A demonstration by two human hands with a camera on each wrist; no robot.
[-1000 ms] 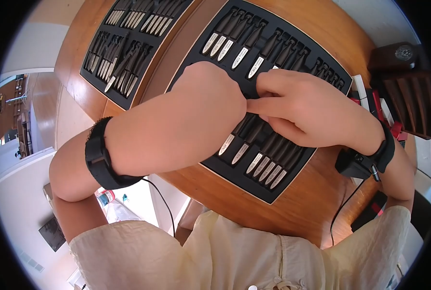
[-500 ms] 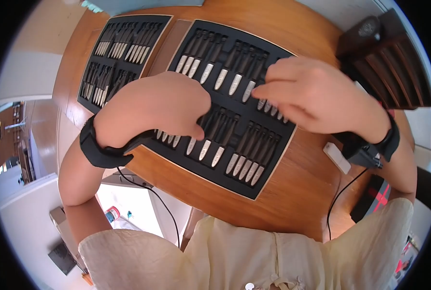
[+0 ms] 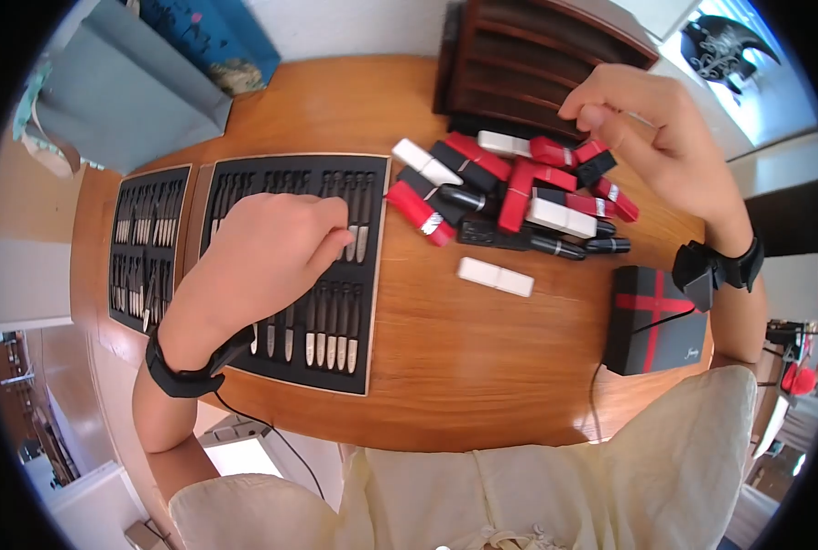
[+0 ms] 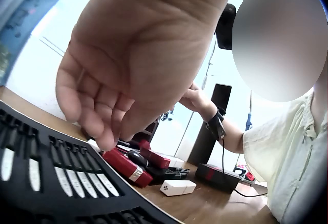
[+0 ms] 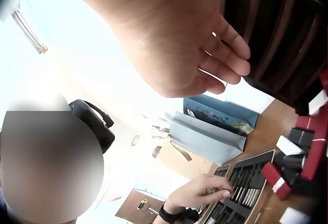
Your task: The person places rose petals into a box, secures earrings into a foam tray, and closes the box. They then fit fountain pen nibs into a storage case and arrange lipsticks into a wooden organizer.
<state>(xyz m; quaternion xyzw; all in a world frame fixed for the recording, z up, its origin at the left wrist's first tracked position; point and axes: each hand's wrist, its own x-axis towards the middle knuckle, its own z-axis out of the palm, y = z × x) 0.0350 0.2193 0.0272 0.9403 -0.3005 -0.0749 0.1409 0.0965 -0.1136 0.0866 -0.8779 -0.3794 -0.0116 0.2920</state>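
My left hand point(image 3: 267, 257) hovers over a black tray point(image 3: 369, 289), fingers loosely bent; the left wrist view shows nothing in its palm. Rows of slender dark sticks with pale pointed tips point(image 3: 332, 353) lie in the tray's slots, some hidden beneath the hand. At the upper right my right hand point(image 3: 670, 137) is raised beside a pile of red, white and black lipstick-like tubes. Its fingers curve loosely around nothing. One red tube point(image 3: 516, 197) stands out mid-pile. A white tube point(image 3: 496, 277) lies apart on the table, in front of the pile.
A second tray point(image 3: 143, 249) of similar sticks lies farther left. Behind the pile stands a brown slatted wooden rack point(image 3: 528, 78). A black box with a red ribbon point(image 3: 665, 344) sits at the right. Grey point(image 3: 134, 101) and blue point(image 3: 221, 37) bags stand at the back left.
My view has swung right, bringing the tube pile and ribboned box into sight. My right hand has left the tray for the pile side. The hands have moved apart; the left remains over the tray.
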